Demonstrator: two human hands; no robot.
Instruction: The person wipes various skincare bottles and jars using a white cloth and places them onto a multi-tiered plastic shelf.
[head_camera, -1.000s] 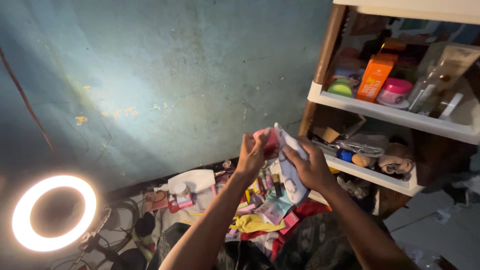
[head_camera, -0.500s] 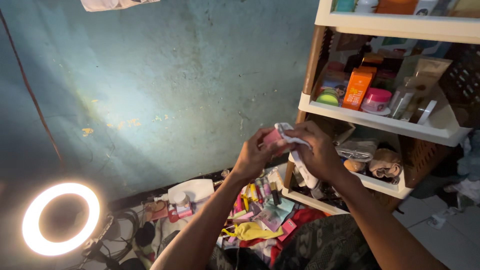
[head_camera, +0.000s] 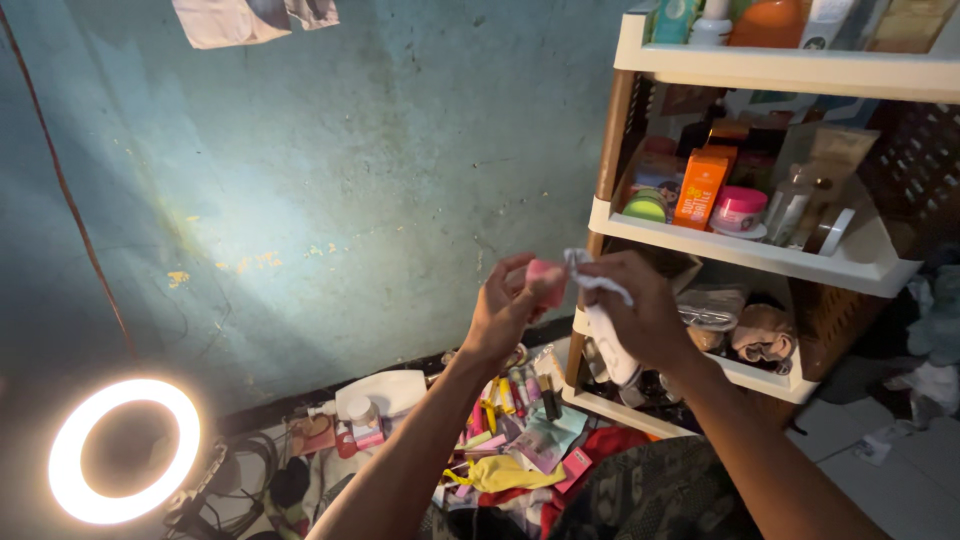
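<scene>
- A patterned dark cloth (head_camera: 640, 495) lies lowest in the view, under the person's two forearms.
- A heap of cosmetics (head_camera: 520, 415) — tubes, small packets and a yellow rag — covers the floor just past it, beside a white bottle (head_camera: 385, 388) lying on its side.
- A lit ring light (head_camera: 122, 450) glows at the lower left, with dark cables coiled at its base.
- The left hand (head_camera: 505, 315), raised at mid-frame, pinches a small pink object (head_camera: 547, 277) between thumb and fingertips.
- The right hand (head_camera: 645, 310) is curled closed around a white cloth (head_camera: 605, 335); one end presses against the pink object, the other hangs below the palm.
- A white shelf rack (head_camera: 760, 255) with brown posts stands just behind the hands, holding an orange box (head_camera: 700, 188), a pink-lidded jar (head_camera: 740, 208) and a green tin (head_camera: 645, 208).
- A worn blue-green wall (head_camera: 330, 170) closes the scene.
</scene>
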